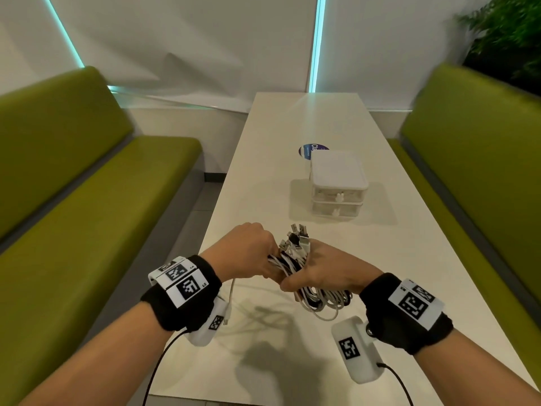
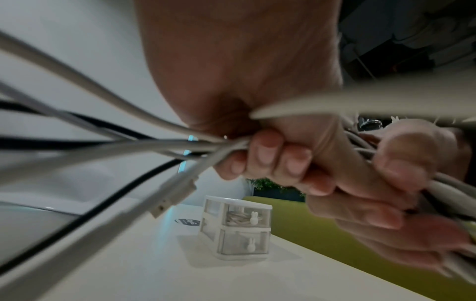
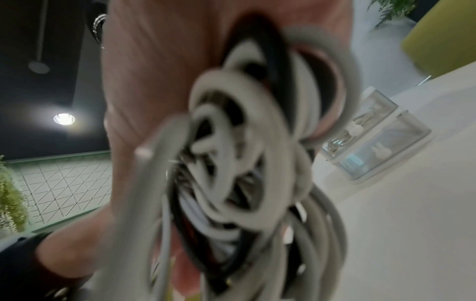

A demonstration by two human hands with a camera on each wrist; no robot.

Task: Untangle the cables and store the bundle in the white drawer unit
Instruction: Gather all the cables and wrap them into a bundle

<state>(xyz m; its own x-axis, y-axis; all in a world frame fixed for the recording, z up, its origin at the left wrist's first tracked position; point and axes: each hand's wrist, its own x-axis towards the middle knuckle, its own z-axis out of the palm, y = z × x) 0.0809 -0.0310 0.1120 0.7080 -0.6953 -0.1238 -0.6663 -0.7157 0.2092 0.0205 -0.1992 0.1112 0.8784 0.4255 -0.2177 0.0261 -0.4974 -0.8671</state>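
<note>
I see the table (image 1: 263, 177) under both hands, with the drawer unit (image 1: 338, 186) standing ahead of my right hand (image 1: 328, 271), well apart, its 2 drawers closed. The cables (image 1: 319, 300) hang coiled from that hand, which grips them, plugs pointing up. My left hand (image 1: 248, 250) clenches several strands just beside it.

Left hand (image 2: 257, 101) gripping white and black cables (image 2: 144, 144), right hand (image 2: 401, 183) clutching the bundle, white drawer unit (image 2: 239, 230) on the table (image 2: 154, 275) beyond
</note>
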